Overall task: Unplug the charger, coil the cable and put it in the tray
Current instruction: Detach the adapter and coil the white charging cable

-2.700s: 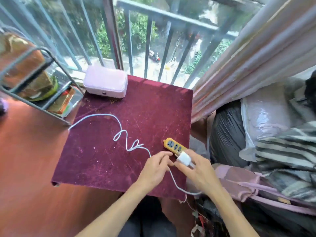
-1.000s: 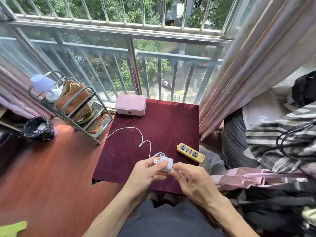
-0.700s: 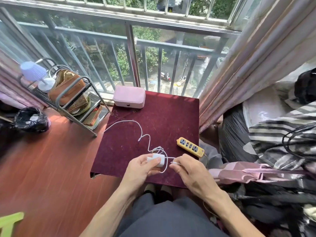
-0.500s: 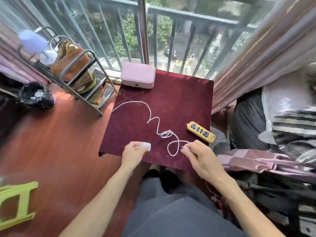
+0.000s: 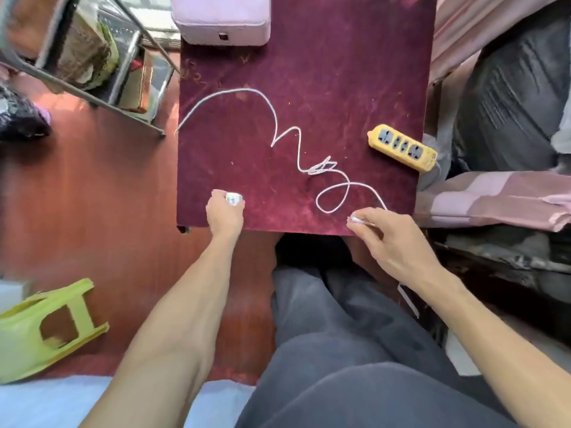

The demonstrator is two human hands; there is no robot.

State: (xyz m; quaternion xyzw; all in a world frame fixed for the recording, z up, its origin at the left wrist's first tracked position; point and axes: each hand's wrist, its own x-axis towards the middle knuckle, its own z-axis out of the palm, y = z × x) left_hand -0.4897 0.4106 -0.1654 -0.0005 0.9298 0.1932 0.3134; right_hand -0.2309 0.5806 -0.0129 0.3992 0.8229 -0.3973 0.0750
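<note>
My left hand [image 5: 225,213] is curled shut around the white charger [image 5: 233,199], only a bit of it showing past my fingers, at the near-left part of the maroon surface [image 5: 355,88]. My right hand [image 5: 391,239] pinches the loose end of the white cable [image 5: 289,135] between thumb and fingertips at the near edge, other fingers loosely bent. The 2 hands are well apart, and the cable end is detached from the charger.

From my right hand the cable runs up, makes 1 loop just beyond it, crosses a small tangle mid-surface, zigzags, then arcs left to the left edge of the surface, where it drops out of sight. Not coiled yet.

Yellow power strip [image 5: 403,147] lies at the right edge of the surface, tilted, nothing plugged in its visible sockets. Pink box [image 5: 222,20] sits at the far edge, cut off by the frame; I cannot tell if that is the tray.

Metal rack [image 5: 92,57] stands on the red-brown floor [image 5: 92,196] left of the surface. Green plastic stool [image 5: 46,329] lies tipped over near-left. My dark trousers [image 5: 340,350] fill the bottom.
</note>
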